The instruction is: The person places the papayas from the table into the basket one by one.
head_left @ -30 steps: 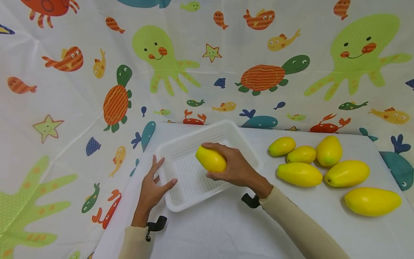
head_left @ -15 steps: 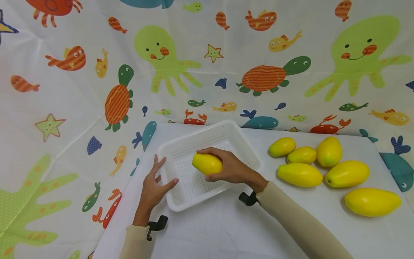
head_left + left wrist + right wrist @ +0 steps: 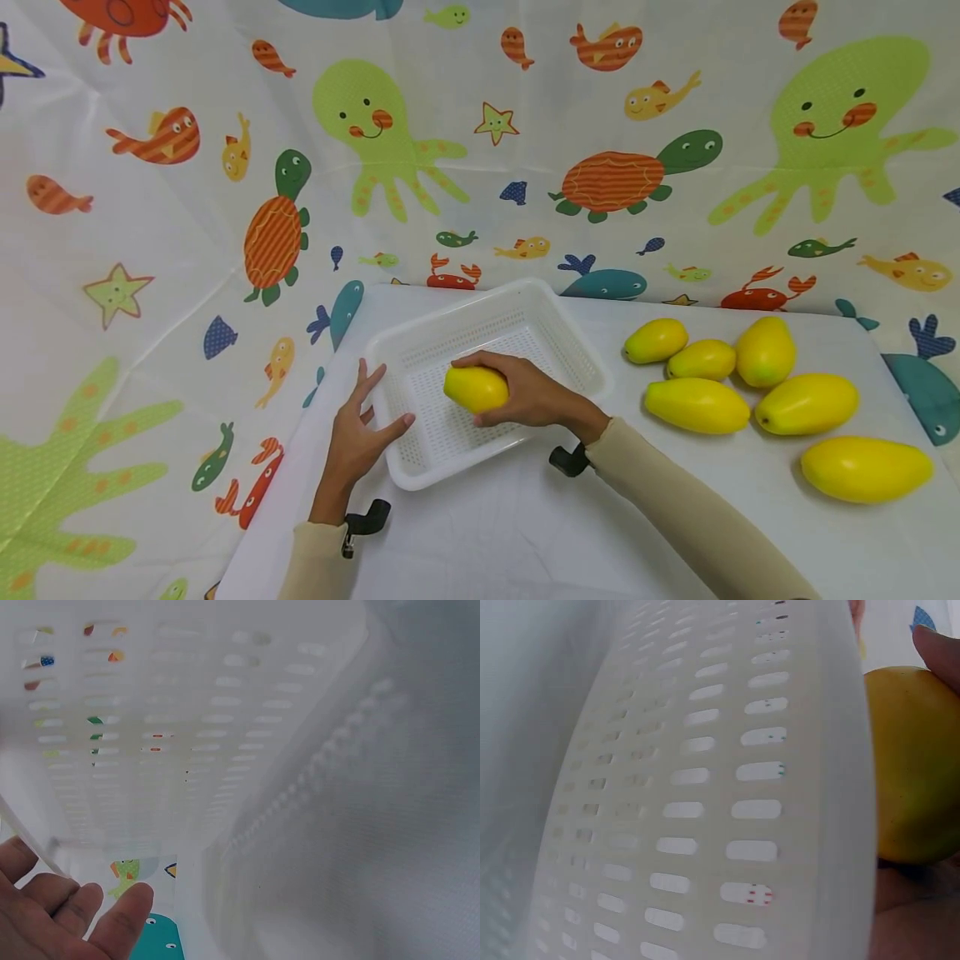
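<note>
- My R hand (image 3: 528, 393) w/ fruit (image 3: 474, 389) shifted slightly near & left vs ~1 s ago; fruit's over basket (image 3: 411, 481) approx. mid, within rim in head view.
- R grip: pinching fruit, thumb near side, fingers far side.
- Means: prob. lower now, carry looks almost done; can't tell if fruit touches basket floor.
- L hand (image 3: 354, 442): fingers spread, at basket's left rim; basket hasn't moved noticeably.
- 6 other fruits (image 3: 806, 404), right side of table (image 3: 480, 542), same spots.

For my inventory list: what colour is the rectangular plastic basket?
The rectangular plastic basket is white, clearest in the head view.
</note>
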### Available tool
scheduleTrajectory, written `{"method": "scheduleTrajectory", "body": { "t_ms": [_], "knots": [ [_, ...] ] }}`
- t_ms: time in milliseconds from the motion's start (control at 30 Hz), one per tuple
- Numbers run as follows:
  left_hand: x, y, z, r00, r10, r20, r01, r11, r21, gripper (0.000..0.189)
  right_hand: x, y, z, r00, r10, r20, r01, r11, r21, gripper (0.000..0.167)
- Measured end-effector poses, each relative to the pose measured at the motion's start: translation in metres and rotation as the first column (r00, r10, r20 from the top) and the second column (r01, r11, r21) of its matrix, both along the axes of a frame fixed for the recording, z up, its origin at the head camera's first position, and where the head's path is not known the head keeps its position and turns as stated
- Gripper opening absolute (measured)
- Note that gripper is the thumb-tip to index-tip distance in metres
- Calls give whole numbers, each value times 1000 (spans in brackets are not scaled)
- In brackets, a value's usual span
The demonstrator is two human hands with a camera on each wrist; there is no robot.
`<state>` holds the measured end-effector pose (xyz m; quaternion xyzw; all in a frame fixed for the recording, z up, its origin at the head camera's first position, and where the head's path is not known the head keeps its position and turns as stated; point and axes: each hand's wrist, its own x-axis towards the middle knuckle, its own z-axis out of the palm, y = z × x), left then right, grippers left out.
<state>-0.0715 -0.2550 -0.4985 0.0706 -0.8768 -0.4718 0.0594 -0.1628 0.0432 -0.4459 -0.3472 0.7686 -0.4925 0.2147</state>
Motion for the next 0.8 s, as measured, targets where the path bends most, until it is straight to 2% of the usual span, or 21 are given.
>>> {"method": "scheduleTrajectory", "body": {
  "t_ms": [533,800],
  "knots": [
    [0,0,1,1000,4,9,-5,1000,12,98,-5,-3,-12,998,51,31,-52,998,39,76],
    [-1,-1,0,1000,-2,-8,2,1000,19,95,-8,-3,-17,994,110,22,-111,991,69,74]
  ]
}}
